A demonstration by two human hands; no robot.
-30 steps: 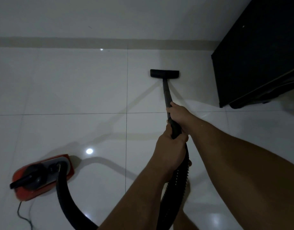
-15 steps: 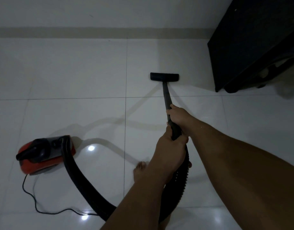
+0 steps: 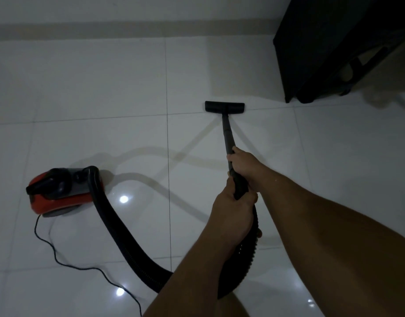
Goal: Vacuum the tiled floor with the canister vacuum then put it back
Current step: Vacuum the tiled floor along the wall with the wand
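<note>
A red and black canister vacuum (image 3: 62, 193) sits on the white tiled floor (image 3: 94, 88) at the left. Its black ribbed hose (image 3: 119, 239) curves down and right, passing behind my left arm. The black wand (image 3: 228, 136) runs up to a flat floor nozzle (image 3: 224, 107) lying on a grout line. My right hand (image 3: 244, 164) grips the wand higher up. My left hand (image 3: 233, 213) grips the handle end just below it, where the hose joins.
A dark cabinet (image 3: 329, 42) stands at the upper right, close to the nozzle. A beige skirting strip (image 3: 128, 30) marks the wall at the back. The thin power cord (image 3: 82, 266) trails from the canister across the tiles toward the bottom edge.
The view has backed away from the wall. The nozzle has come back toward me onto the grout line, and the canister has rolled along behind.
</note>
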